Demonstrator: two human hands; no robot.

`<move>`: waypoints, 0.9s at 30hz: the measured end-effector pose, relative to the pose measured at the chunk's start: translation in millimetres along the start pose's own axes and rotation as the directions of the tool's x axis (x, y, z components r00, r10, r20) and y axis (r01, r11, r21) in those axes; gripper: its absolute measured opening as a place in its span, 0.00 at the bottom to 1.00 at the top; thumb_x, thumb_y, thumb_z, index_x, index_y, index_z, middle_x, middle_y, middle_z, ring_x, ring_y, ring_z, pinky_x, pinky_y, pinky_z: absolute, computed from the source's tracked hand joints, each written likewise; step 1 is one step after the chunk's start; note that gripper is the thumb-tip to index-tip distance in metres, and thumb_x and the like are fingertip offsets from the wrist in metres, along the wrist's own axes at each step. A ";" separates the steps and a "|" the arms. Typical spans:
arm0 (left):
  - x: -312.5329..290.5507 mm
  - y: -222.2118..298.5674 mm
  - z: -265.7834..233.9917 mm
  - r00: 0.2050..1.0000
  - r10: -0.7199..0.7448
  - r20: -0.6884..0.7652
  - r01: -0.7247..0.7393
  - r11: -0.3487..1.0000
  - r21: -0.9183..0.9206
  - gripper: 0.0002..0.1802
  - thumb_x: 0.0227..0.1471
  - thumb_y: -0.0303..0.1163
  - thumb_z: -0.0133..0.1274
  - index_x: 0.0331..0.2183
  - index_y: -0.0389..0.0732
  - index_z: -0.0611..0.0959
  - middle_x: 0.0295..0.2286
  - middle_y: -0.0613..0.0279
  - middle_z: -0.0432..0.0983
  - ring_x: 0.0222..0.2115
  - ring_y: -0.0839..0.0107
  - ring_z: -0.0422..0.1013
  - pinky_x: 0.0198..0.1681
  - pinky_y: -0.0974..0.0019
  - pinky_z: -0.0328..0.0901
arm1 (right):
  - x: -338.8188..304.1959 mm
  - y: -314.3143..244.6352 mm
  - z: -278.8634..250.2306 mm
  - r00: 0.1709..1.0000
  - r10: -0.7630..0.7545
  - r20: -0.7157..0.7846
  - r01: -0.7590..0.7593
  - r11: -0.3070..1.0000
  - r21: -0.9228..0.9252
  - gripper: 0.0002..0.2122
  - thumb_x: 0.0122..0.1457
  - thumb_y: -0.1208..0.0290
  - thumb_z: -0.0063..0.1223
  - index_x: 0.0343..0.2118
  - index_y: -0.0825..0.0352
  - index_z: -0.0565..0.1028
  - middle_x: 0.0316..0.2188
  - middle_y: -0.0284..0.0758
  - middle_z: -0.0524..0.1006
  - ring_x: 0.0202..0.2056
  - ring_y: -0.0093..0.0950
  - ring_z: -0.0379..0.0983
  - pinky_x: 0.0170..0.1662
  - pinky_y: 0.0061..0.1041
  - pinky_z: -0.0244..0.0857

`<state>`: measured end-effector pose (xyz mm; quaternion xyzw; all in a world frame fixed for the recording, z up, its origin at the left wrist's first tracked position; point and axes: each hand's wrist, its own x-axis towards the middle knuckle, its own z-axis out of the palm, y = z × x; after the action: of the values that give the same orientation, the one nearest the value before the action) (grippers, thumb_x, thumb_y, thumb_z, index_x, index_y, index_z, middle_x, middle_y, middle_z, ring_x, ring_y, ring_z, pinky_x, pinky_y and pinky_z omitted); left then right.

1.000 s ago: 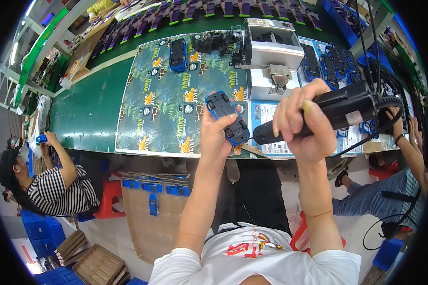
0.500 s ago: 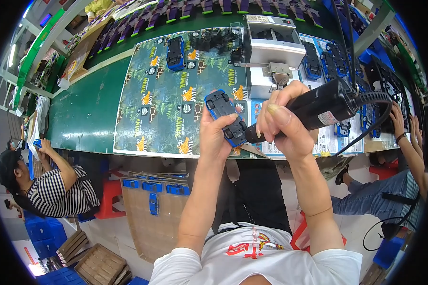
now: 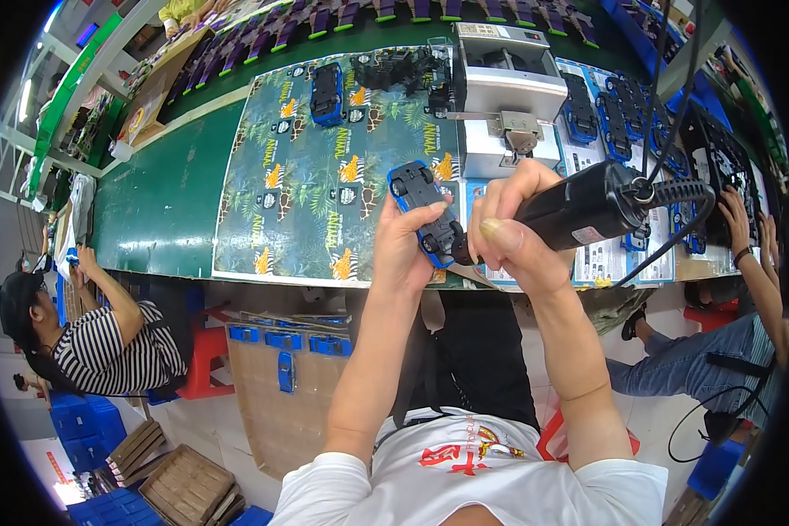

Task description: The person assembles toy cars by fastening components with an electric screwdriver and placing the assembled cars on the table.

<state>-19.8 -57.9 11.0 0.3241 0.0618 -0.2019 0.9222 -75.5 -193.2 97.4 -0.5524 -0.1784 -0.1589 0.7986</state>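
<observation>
My left hand is closed around a blue toy car, which lies belly up with its black chassis facing me; the thumb presses across the chassis. In my right hand is a black electric screwdriver, gripped near its front end and held almost level. Its nose meets the near end of the car, where my fingers hide the exact contact. Beyond my hands stands a silver box-shaped machine with a small metal bracket on its front. Another blue toy car rests farther back on the patterned sheet.
Black plastic parts lie heaped beside the machine. Several blue cars and a black tray occupy the right side. Cables hang to the screwdriver. Cardboard bearing blue cars is below the table edge. Co-workers sit at both sides.
The screwdriver's rear end has dropped slightly and shifted left. The car has moved a little to the right with my left hand, while both hands keep their grip.
</observation>
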 end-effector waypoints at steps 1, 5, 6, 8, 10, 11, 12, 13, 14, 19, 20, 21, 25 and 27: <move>-0.1 0.3 -0.2 1.000 -0.003 0.002 0.003 1.000 0.006 0.29 0.43 0.13 0.55 0.49 0.38 0.71 0.38 0.56 0.74 0.38 0.64 0.75 0.40 0.61 0.73 | -0.2 0.3 0.1 1.000 0.003 -0.006 -0.003 1.000 0.025 0.13 0.54 0.74 0.60 0.27 0.67 0.63 0.14 0.33 0.65 0.13 0.21 0.62 0.20 0.23 0.63; 1.6 -1.6 1.0 1.000 0.004 0.021 -0.003 1.000 -0.002 0.27 0.43 0.13 0.55 0.48 0.37 0.71 0.38 0.55 0.74 0.38 0.64 0.75 0.40 0.60 0.74 | -0.7 -0.2 0.5 1.000 -0.025 -0.003 0.025 1.000 -0.019 0.13 0.53 0.74 0.60 0.27 0.67 0.63 0.14 0.33 0.65 0.13 0.21 0.62 0.20 0.23 0.63; 1.6 -1.9 0.9 1.000 0.004 0.025 -0.004 1.000 0.001 0.27 0.43 0.13 0.55 0.48 0.37 0.71 0.38 0.55 0.74 0.38 0.64 0.75 0.40 0.60 0.74 | -1.0 -0.3 0.3 1.000 -0.030 0.002 0.030 0.999 -0.033 0.13 0.53 0.74 0.60 0.27 0.67 0.63 0.14 0.33 0.66 0.13 0.21 0.62 0.20 0.23 0.63; 1.3 -1.8 0.5 1.000 0.016 0.008 -0.016 1.000 0.011 0.26 0.43 0.14 0.56 0.47 0.36 0.71 0.37 0.55 0.75 0.37 0.64 0.75 0.40 0.60 0.74 | -2.7 0.1 0.5 0.999 -0.040 0.007 0.040 0.998 -0.046 0.13 0.53 0.74 0.60 0.26 0.67 0.63 0.15 0.34 0.66 0.13 0.21 0.62 0.20 0.23 0.63; 0.5 0.0 -0.2 1.000 0.009 0.025 -0.010 1.000 0.019 0.26 0.44 0.15 0.56 0.47 0.36 0.71 0.36 0.55 0.75 0.37 0.64 0.75 0.39 0.60 0.74 | -5.6 1.1 1.5 0.996 0.053 -0.073 -0.042 0.988 0.146 0.10 0.50 0.78 0.64 0.24 0.66 0.70 0.18 0.31 0.73 0.18 0.15 0.66 0.22 0.16 0.57; 0.5 0.1 0.4 0.999 -0.002 0.041 0.001 1.000 0.022 0.25 0.44 0.16 0.56 0.47 0.36 0.71 0.36 0.54 0.75 0.37 0.64 0.75 0.39 0.60 0.74 | -6.0 0.6 1.7 0.996 0.048 -0.075 -0.037 0.989 0.143 0.10 0.50 0.78 0.64 0.24 0.66 0.70 0.18 0.31 0.73 0.18 0.15 0.66 0.22 0.16 0.57; 1.0 -0.4 0.6 0.999 -0.003 0.047 0.002 1.000 0.023 0.25 0.44 0.16 0.56 0.47 0.36 0.71 0.36 0.54 0.75 0.37 0.64 0.75 0.39 0.60 0.74 | -6.0 0.2 2.3 0.997 0.015 -0.076 -0.004 0.989 0.145 0.10 0.50 0.78 0.64 0.24 0.66 0.70 0.17 0.30 0.72 0.18 0.15 0.66 0.22 0.15 0.57; 1.6 -0.9 0.7 0.999 -0.011 0.045 0.010 1.000 0.025 0.25 0.44 0.16 0.56 0.46 0.36 0.71 0.36 0.54 0.75 0.37 0.64 0.75 0.39 0.60 0.74 | -6.2 -0.1 2.8 0.997 -0.018 -0.077 0.029 0.989 0.147 0.09 0.50 0.78 0.64 0.24 0.66 0.70 0.16 0.30 0.72 0.17 0.15 0.65 0.22 0.15 0.56; 0.8 0.3 0.7 0.999 -0.015 0.038 0.014 1.000 0.028 0.24 0.45 0.16 0.55 0.46 0.36 0.71 0.36 0.54 0.75 0.37 0.64 0.75 0.39 0.60 0.74 | -6.7 1.6 3.6 0.997 -0.021 -0.075 0.032 0.988 0.149 0.09 0.50 0.78 0.64 0.24 0.66 0.70 0.16 0.30 0.72 0.17 0.15 0.65 0.22 0.15 0.56; -3.0 3.2 4.6 0.998 -0.045 0.036 0.044 0.999 0.007 0.20 0.48 0.19 0.55 0.45 0.37 0.73 0.36 0.56 0.76 0.37 0.65 0.75 0.39 0.59 0.74 | -9.9 0.3 2.2 0.996 0.006 -0.086 0.011 0.980 0.201 0.09 0.51 0.77 0.64 0.25 0.67 0.71 0.16 0.30 0.72 0.17 0.15 0.66 0.21 0.15 0.57; -3.2 4.1 3.9 0.997 -0.059 0.054 0.059 0.998 -0.010 0.18 0.49 0.21 0.55 0.44 0.37 0.74 0.37 0.57 0.76 0.37 0.65 0.75 0.39 0.59 0.74 | -10.5 -0.6 2.4 0.996 0.003 -0.084 0.014 0.979 0.202 0.09 0.51 0.77 0.64 0.25 0.67 0.71 0.16 0.30 0.72 0.17 0.15 0.66 0.21 0.15 0.57; -1.9 3.5 1.2 0.997 -0.056 0.056 0.057 0.998 -0.009 0.18 0.49 0.21 0.55 0.44 0.37 0.74 0.37 0.57 0.76 0.37 0.65 0.75 0.39 0.59 0.74 | -11.4 -1.5 2.8 0.996 0.011 -0.090 0.005 0.984 0.176 0.09 0.51 0.77 0.64 0.26 0.67 0.71 0.17 0.30 0.72 0.17 0.16 0.67 0.21 0.15 0.58; -1.3 3.4 -1.9 0.991 -0.098 0.096 0.105 0.992 -0.065 0.14 0.57 0.33 0.52 0.45 0.38 0.75 0.38 0.58 0.77 0.37 0.65 0.76 0.38 0.58 0.74 | -15.6 -11.5 2.5 0.995 -0.070 -0.065 0.072 0.997 0.040 0.09 0.50 0.79 0.63 0.28 0.68 0.71 0.19 0.31 0.73 0.19 0.16 0.69 0.22 0.15 0.60; -2.6 6.1 -5.3 0.988 -0.085 0.129 0.094 0.993 -0.067 0.20 0.63 0.46 0.46 0.46 0.41 0.76 0.38 0.57 0.77 0.37 0.63 0.76 0.38 0.55 0.73 | -16.5 -26.6 -3.6 0.989 -0.142 0.035 0.144 0.988 -0.049 0.11 0.54 0.74 0.59 0.33 0.68 0.66 0.17 0.35 0.69 0.15 0.23 0.65 0.23 0.26 0.66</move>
<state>-19.5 -49.5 11.0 0.2737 0.0253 -0.2606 0.9255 -101.7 -204.7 110.6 -0.5611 -0.2257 -0.2117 0.7677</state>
